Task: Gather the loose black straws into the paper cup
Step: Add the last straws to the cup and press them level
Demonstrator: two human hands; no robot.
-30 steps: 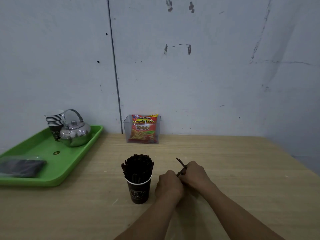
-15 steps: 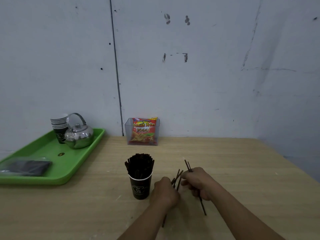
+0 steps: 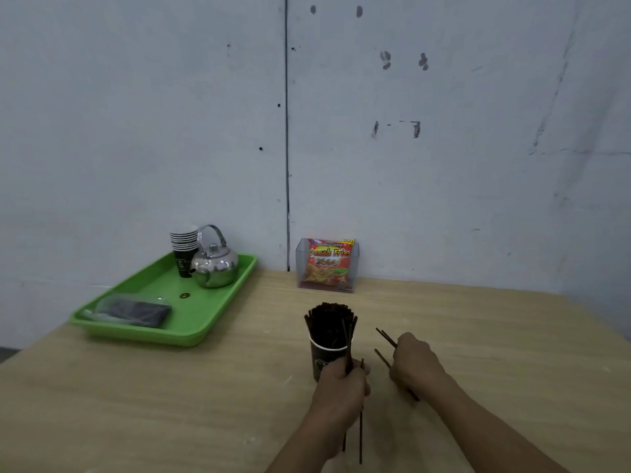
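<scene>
Black straws (image 3: 361, 435): thin, light, stiff, probably slippery singly, so best pinched mid-length as a bundle; a few were gripped in the left hand (image 3: 343, 384) by the already packed paper cup (image 3: 324, 356), a few more in the right hand (image 3: 415, 365) nearby over the table (image 3: 205, 387).

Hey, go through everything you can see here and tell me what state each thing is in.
paper cup: upright, packed with straws.
left hand: grips loose straws next to the cup.
right hand: grips tilted straws.
kettle: upright on the green tray, lid on.
stacked cups: nested, upright on the tray.
snack packet: standing in a clear holder.
</scene>
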